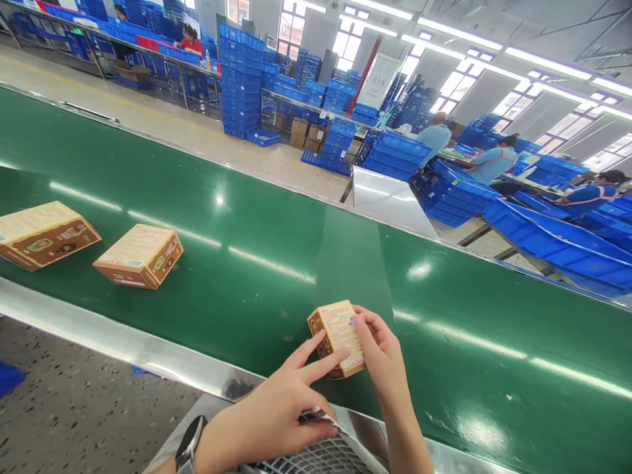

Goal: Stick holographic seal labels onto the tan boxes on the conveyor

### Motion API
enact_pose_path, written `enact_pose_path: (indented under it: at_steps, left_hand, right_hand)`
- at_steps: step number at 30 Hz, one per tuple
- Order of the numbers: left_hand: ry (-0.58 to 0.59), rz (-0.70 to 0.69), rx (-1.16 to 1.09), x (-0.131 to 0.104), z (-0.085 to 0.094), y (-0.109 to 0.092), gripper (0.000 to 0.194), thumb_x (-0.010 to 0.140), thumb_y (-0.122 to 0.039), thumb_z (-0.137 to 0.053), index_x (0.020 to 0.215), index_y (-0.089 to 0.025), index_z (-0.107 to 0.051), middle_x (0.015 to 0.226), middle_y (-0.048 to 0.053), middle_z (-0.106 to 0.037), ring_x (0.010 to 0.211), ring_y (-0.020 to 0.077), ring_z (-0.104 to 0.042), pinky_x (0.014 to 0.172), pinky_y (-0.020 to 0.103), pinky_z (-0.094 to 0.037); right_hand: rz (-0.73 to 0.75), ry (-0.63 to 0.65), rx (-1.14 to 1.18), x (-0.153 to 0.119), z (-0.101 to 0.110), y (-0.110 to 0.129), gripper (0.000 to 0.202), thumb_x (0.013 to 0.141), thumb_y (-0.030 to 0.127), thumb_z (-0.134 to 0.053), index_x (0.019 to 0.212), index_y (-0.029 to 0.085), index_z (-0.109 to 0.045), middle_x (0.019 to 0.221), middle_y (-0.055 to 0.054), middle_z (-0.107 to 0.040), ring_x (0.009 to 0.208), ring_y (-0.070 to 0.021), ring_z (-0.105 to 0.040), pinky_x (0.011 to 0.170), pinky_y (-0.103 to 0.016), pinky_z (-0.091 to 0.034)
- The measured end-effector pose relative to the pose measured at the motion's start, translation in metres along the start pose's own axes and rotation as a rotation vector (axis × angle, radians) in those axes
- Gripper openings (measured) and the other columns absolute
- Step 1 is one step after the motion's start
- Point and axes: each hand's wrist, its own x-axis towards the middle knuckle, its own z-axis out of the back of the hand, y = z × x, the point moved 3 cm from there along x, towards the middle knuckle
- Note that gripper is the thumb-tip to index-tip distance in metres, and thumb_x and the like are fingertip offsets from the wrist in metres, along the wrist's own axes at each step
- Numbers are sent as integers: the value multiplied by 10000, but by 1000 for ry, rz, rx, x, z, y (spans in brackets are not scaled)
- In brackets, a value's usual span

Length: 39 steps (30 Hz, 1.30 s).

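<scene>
I hold a small box (338,337) in both hands just above the near edge of the green belt (276,289). My right hand (382,359) has its grip closed on the box's right side, fingers wrapped over the top and far edge. My left hand (276,411) is not closed around it: two outstretched fingers (320,365) press against the box's front face, while the rest of that hand stays loosely curled over something thin and dark that I cannot make out. A watch (190,447) sits on my left wrist.

Farther left on the belt lie two bigger boxes, well apart from my hands: a middle box (139,255) and a far-left box (44,234), both flat on the belt with their pale faces up. A steel rail (113,339) runs along the belt's near edge. Across the aisle stand stacks of blue crates (241,79), and people in blue tops (494,161) work among them.
</scene>
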Motion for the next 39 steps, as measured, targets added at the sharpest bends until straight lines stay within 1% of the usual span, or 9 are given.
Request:
enact_pose_path:
  at_steps: [11, 14, 16, 18, 20, 22, 25, 30, 39]
  left_hand:
    - [-14, -66, -111, 12, -6, -3, 143, 795, -79, -767, 816, -214, -810, 1601, 2, -337, 1526, 362, -148, 1215, 535, -311]
    - [0, -20, -219, 9, -7, -2, 153, 809, -95, -754, 844, -233, -808, 1553, 27, -433, 1497, 338, -280, 1203, 510, -316]
    - [-21, 81, -322, 2, -6, 0, 133, 850, -146, -710, 890, -233, -801, 1359, 61, -654, 1338, 308, -538, 1129, 442, -409]
    - [-68, 247, -417, -8, -3, 4, 153, 896, -239, -631, 898, -205, -781, 979, 50, -786, 967, 244, -708, 903, 331, -521]
    - [-121, 408, -474, -19, 1, 8, 250, 910, -337, -559, 842, -171, -733, 681, 2, -680, 659, 170, -604, 648, 252, -463]
    - [-175, 482, -506, -28, 7, 9, 306, 899, -402, -513, 764, -159, -642, 608, -33, -513, 588, 133, -445, 564, 235, -352]
    - [-230, 479, -536, -35, 13, 9, 324, 896, -438, -456, 700, -181, -491, 640, -44, -367, 615, 128, -334, 576, 245, -291]
    - [-266, 470, -542, -38, 11, 11, 385, 927, -487, -424, 667, -208, -372, 647, -45, -331, 623, 134, -294, 581, 259, -268]
    - [-312, 483, -507, -42, 14, 7, 426, 957, -508, -423, 660, -206, -372, 635, -44, -367, 615, 134, -310, 579, 258, -282]
  right_hand:
    - [92, -227, -405, -2, 19, 10, 378, 715, 607, -637, 773, 238, -585, 808, -81, -739, 777, -274, -697, 669, -359, -527]
    - [98, -291, -398, 2, 25, 13, 423, 690, 596, -656, 890, 240, -545, 752, -64, -745, 730, -269, -704, 652, -355, -522]
    - [118, -305, -431, 5, 31, 15, 444, 715, 584, -619, 972, 229, -549, 712, -54, -744, 679, -263, -695, 631, -355, -512]
    - [157, -307, -502, 6, 39, 17, 439, 755, 563, -558, 1015, 209, -582, 742, -75, -757, 683, -264, -695, 618, -355, -504]
    - [234, -334, -584, 1, 47, 20, 435, 794, 543, -514, 1026, 192, -622, 867, -117, -775, 771, -280, -712, 596, -348, -500]
    - [348, -348, -659, -11, 50, 24, 394, 853, 515, -506, 1023, 193, -655, 987, -129, -769, 839, -284, -722, 559, -330, -498]
    - [616, -169, -728, -36, 36, 30, 226, 952, 395, -536, 1028, 235, -676, 1010, -71, -766, 840, -236, -733, 609, -312, -542]
    - [1077, 147, -697, -74, -11, 32, 131, 998, 219, -531, 1026, 233, -659, 1086, -59, -751, 1021, -222, -702, 876, -357, -550]
    - [1152, 224, -735, -77, -27, 28, 146, 947, 125, -558, 992, 240, -636, 1085, -64, -758, 1035, -257, -706, 892, -411, -529]
